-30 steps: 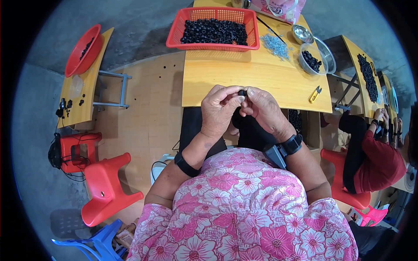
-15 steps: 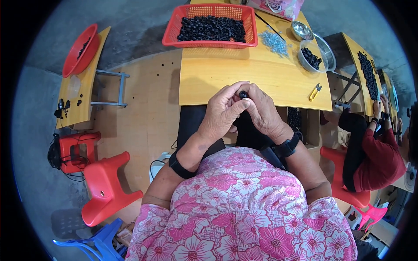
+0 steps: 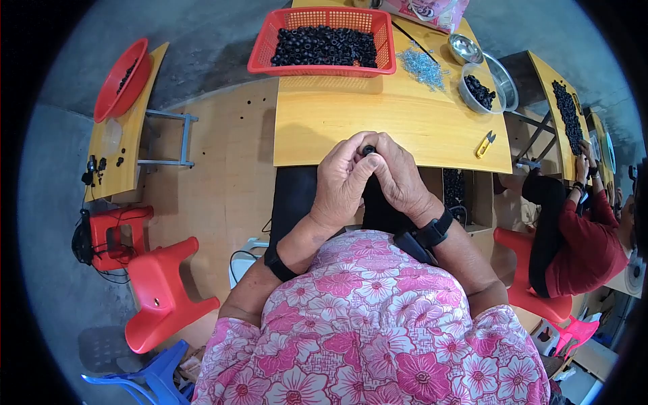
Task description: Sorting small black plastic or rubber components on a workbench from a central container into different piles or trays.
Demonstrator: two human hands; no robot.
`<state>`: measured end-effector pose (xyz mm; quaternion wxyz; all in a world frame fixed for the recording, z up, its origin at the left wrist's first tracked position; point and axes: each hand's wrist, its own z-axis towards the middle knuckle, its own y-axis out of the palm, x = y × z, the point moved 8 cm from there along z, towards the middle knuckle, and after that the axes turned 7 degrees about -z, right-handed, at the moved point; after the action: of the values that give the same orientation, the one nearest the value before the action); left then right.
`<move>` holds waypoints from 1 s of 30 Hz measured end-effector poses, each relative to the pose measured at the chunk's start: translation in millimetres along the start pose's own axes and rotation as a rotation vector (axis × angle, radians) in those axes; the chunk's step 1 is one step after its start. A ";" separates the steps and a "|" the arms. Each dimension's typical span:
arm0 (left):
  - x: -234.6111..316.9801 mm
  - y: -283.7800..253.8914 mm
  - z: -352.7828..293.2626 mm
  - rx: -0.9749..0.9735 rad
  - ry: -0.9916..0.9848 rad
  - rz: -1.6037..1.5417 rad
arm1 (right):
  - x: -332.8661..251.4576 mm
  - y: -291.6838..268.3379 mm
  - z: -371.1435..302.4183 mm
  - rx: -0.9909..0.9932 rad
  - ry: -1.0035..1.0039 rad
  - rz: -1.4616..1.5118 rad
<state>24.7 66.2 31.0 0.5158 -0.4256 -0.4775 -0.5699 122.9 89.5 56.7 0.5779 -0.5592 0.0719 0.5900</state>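
Both my hands meet in front of the table's near edge, around a small round black part [image 3: 369,150] with a hollow end facing up. My left hand [image 3: 343,181] is closed, thumb and fingers pressed on the part. My right hand [image 3: 401,177] is closed against it from the other side, its thumb beside the left thumb. Most of the part is hidden by the fingers. Beyond the hands, a red plastic basket [image 3: 389,67] on the wooden table [image 3: 317,125] holds many similar black rings.
Clear small pieces [image 3: 422,69] lie piled right of the basket. Nearby stand a clear bowl [image 3: 497,101] of black parts, metal bowls [image 3: 466,48] and yellow thread snips [image 3: 484,144]. A co-worker in a red sleeve [image 3: 586,229] sits at right. Red stools [image 3: 158,290] stand at left.
My hands have shifted slightly left and down with the black part, and its hollow end is turned a little differently. The whole view has shifted slightly left.
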 end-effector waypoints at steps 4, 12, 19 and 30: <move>0.0 0.8 2.9 -0.025 -0.048 -0.077 | -0.2 -3.5 0.9 0.029 0.025 -0.002; 1.4 2.1 3.6 -0.059 -0.015 0.007 | 1.8 1.2 0.9 -0.010 0.023 0.048; -2.8 1.0 5.4 0.015 0.091 0.089 | 9.7 6.1 -0.4 0.013 0.048 0.046; -6.7 -17.9 6.3 0.119 0.043 0.009 | 35.2 29.0 -7.4 -0.146 0.566 1.073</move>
<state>7.6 73.8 23.8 0.5531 -0.3840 -0.4974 -0.5470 115.4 96.0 11.6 0.1191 -0.6182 0.4536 0.6308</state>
